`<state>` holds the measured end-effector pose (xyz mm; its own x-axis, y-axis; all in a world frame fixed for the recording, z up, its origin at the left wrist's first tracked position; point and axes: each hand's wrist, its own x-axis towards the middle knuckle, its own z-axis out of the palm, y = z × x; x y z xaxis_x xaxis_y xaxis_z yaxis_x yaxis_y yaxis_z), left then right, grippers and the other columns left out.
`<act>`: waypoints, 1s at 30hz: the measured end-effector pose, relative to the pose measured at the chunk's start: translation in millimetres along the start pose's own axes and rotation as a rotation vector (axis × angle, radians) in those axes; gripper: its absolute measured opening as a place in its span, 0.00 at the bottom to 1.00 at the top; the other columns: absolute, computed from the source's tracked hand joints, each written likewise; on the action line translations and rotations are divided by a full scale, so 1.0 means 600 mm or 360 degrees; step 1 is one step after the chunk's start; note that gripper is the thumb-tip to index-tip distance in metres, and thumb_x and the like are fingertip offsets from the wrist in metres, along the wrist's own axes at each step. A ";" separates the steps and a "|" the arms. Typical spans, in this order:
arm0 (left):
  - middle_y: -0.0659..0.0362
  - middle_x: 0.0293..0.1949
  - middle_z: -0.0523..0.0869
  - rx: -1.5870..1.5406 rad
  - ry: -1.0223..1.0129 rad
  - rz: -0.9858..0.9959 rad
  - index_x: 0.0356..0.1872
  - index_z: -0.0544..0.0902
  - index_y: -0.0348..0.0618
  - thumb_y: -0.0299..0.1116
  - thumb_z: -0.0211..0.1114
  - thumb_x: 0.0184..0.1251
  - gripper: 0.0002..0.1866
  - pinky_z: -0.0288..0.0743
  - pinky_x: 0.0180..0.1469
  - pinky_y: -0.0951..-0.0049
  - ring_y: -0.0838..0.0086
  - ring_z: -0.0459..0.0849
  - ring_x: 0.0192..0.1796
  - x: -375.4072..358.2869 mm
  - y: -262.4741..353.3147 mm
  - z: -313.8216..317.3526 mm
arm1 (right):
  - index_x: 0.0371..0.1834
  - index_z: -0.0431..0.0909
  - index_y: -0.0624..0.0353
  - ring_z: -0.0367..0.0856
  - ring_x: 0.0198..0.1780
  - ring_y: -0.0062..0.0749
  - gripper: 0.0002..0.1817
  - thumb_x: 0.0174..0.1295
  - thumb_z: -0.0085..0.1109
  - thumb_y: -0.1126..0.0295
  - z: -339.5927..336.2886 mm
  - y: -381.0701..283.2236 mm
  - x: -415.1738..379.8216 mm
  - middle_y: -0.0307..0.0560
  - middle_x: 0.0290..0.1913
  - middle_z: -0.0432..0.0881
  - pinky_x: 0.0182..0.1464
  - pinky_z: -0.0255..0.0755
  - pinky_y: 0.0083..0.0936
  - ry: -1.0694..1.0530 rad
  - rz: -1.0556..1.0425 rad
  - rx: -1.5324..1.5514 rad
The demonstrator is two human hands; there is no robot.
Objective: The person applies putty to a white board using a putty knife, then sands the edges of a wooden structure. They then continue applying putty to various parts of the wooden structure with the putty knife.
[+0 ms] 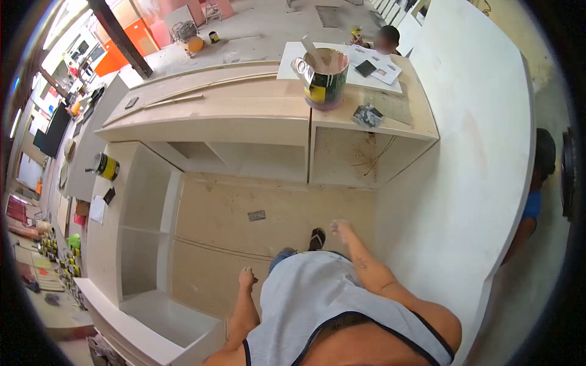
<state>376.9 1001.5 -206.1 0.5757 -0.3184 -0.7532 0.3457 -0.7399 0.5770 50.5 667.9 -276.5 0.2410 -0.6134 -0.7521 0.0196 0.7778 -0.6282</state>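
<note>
My left hand (247,277) hangs low beside my body, its fingers curled; whatever is in it, if anything, is too small to make out. Ahead of my body on the right is my right hand (339,228), over the floor and blurred, so its fingers are unclear. Neither hand touches the furniture. A grey flat piece (257,215) lies on the floor between the hands and the long cabinet (244,110). On that cabinet stands a large smeared can (328,79) with a tool in it, beside a crumpled grey item (367,114).
A tall white panel (458,165) rises at right; a person (537,177) is behind it. Another person (389,40) is beyond the cabinet, near a white board (293,61). The left cabinet (107,226) holds a smaller can (107,166). Thin strips (177,99) lie on the long cabinet.
</note>
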 end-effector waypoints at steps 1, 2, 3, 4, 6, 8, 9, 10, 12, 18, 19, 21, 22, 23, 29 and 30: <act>0.56 0.24 0.76 0.0025 -0.0003 -0.0002 0.35 0.79 0.40 0.36 0.54 0.73 0.11 0.80 0.26 0.65 0.67 0.82 0.25 0.015 0.040 0.009 | 0.45 0.81 0.56 0.82 0.34 0.28 0.11 0.72 0.48 0.65 -0.006 -0.045 -0.005 0.43 0.37 0.85 0.33 0.76 0.26 0.0064 -0.0009 -0.0031; 0.57 0.23 0.74 0.0184 0.0132 0.0188 0.34 0.78 0.40 0.37 0.54 0.73 0.12 0.78 0.25 0.66 0.68 0.80 0.24 0.034 0.078 0.019 | 0.44 0.80 0.55 0.82 0.33 0.28 0.11 0.72 0.48 0.65 -0.010 -0.105 -0.006 0.42 0.35 0.84 0.34 0.76 0.25 0.0138 -0.0018 -0.0055; 0.58 0.22 0.72 0.0357 0.0251 0.0379 0.33 0.76 0.40 0.38 0.54 0.74 0.12 0.75 0.24 0.67 0.70 0.78 0.22 0.046 0.107 0.024 | 0.43 0.80 0.56 0.81 0.32 0.27 0.11 0.72 0.49 0.64 -0.025 -0.142 0.005 0.42 0.34 0.84 0.34 0.75 0.25 0.0114 -0.0095 -0.0025; 0.58 0.22 0.72 0.0416 0.0215 0.0385 0.33 0.76 0.40 0.38 0.54 0.74 0.12 0.75 0.24 0.67 0.70 0.78 0.22 0.054 0.134 0.029 | 0.43 0.80 0.57 0.81 0.31 0.27 0.11 0.71 0.50 0.64 -0.033 -0.176 0.019 0.41 0.34 0.84 0.33 0.75 0.25 0.0101 -0.0176 0.0014; 0.62 0.20 0.68 -0.0139 0.0183 0.0546 0.33 0.74 0.42 0.38 0.53 0.75 0.12 0.71 0.24 0.68 0.74 0.72 0.21 0.087 0.211 0.052 | 0.40 0.80 0.56 0.80 0.30 0.25 0.10 0.71 0.53 0.63 0.004 -0.319 -0.030 0.40 0.32 0.83 0.33 0.75 0.24 0.0176 -0.0503 0.0021; 0.63 0.22 0.68 -0.0435 0.0062 0.0597 0.33 0.74 0.43 0.39 0.53 0.76 0.12 0.71 0.27 0.70 0.75 0.71 0.23 0.111 0.290 0.069 | 0.39 0.80 0.55 0.80 0.29 0.24 0.11 0.70 0.55 0.60 0.033 -0.442 -0.065 0.39 0.30 0.82 0.33 0.74 0.24 0.0289 -0.0834 0.0006; 0.64 0.24 0.68 -0.0770 -0.0014 0.0633 0.34 0.73 0.44 0.40 0.54 0.76 0.12 0.71 0.30 0.72 0.77 0.70 0.25 0.126 0.336 0.081 | 0.41 0.79 0.55 0.80 0.31 0.23 0.11 0.69 0.57 0.59 0.037 -0.493 -0.067 0.39 0.31 0.82 0.33 0.74 0.23 0.0313 -0.0871 0.0156; 0.64 0.24 0.68 -0.0730 -0.0062 0.0636 0.34 0.73 0.44 0.40 0.54 0.76 0.12 0.71 0.30 0.72 0.77 0.70 0.25 0.141 0.394 0.097 | 0.42 0.78 0.54 0.80 0.32 0.22 0.11 0.68 0.59 0.58 0.040 -0.537 -0.056 0.39 0.32 0.82 0.33 0.73 0.21 0.0339 -0.0914 0.0309; 0.64 0.28 0.70 -0.0720 -0.0066 0.0797 0.36 0.74 0.44 0.41 0.56 0.76 0.12 0.71 0.37 0.74 0.78 0.70 0.30 0.165 0.524 0.120 | 0.50 0.76 0.58 0.80 0.33 0.25 0.20 0.63 0.66 0.57 0.041 -0.590 0.012 0.43 0.38 0.82 0.33 0.75 0.25 0.0726 -0.1231 0.0631; 0.60 0.42 0.81 -0.0299 -0.1020 0.0953 0.51 0.77 0.43 0.45 0.57 0.75 0.17 0.72 0.40 0.72 0.74 0.80 0.40 0.146 0.993 0.208 | 0.62 0.69 0.66 0.81 0.45 0.39 0.30 0.58 0.71 0.70 0.061 -0.650 0.155 0.52 0.49 0.79 0.47 0.76 0.30 0.2346 -0.1268 -0.0782; 0.56 0.48 0.80 -0.0238 -0.1270 0.0893 0.58 0.73 0.44 0.47 0.57 0.75 0.21 0.74 0.44 0.69 0.69 0.81 0.44 0.129 1.050 0.222 | 0.62 0.69 0.66 0.81 0.45 0.39 0.30 0.58 0.71 0.70 0.072 -0.639 0.152 0.52 0.49 0.79 0.47 0.76 0.30 0.2356 -0.1248 -0.0759; 0.49 0.58 0.76 -0.0215 -0.1714 0.0622 0.68 0.63 0.43 0.51 0.57 0.75 0.30 0.77 0.52 0.57 0.59 0.80 0.53 0.105 1.133 0.266 | 0.61 0.70 0.68 0.80 0.52 0.44 0.26 0.60 0.67 0.74 0.089 -0.630 0.131 0.54 0.51 0.80 0.55 0.75 0.32 0.1598 -0.1346 0.0368; 0.46 0.62 0.72 -0.0255 -0.1901 0.0395 0.72 0.56 0.42 0.52 0.57 0.75 0.35 0.78 0.57 0.48 0.53 0.78 0.58 0.095 1.161 0.289 | 0.61 0.70 0.68 0.80 0.52 0.44 0.26 0.60 0.67 0.74 0.101 -0.621 0.118 0.54 0.51 0.80 0.55 0.75 0.32 0.1617 -0.1346 0.0380; 0.46 0.62 0.72 -0.0237 -0.1917 0.0388 0.72 0.56 0.42 0.52 0.57 0.75 0.35 0.78 0.57 0.48 0.53 0.78 0.58 0.079 1.189 0.308 | 0.60 0.70 0.69 0.80 0.52 0.44 0.25 0.60 0.66 0.75 0.114 -0.607 0.101 0.55 0.52 0.79 0.56 0.75 0.33 0.1236 -0.1436 0.0786; 0.43 0.61 0.67 0.0126 -0.2110 0.0018 0.67 0.60 0.41 0.58 0.65 0.66 0.40 0.71 0.62 0.33 0.49 0.72 0.63 0.026 1.259 0.409 | 0.52 0.76 0.69 0.83 0.49 0.41 0.17 0.61 0.66 0.75 0.169 -0.585 0.086 0.54 0.49 0.81 0.51 0.78 0.37 0.0909 -0.1245 0.1348; 0.46 0.58 0.68 0.0181 -0.1985 0.0071 0.63 0.63 0.42 0.57 0.66 0.65 0.37 0.72 0.61 0.36 0.52 0.73 0.59 0.025 1.257 0.422 | 0.52 0.76 0.69 0.83 0.49 0.41 0.17 0.61 0.66 0.75 0.177 -0.601 0.091 0.54 0.49 0.81 0.51 0.78 0.37 0.0952 -0.1252 0.1375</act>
<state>458.6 288.7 137.5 -0.5291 -0.6419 -0.5550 0.2424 -0.7411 0.6261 159.7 368.5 -70.0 -0.5803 -0.7317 -0.3576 0.6218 -0.1145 -0.7748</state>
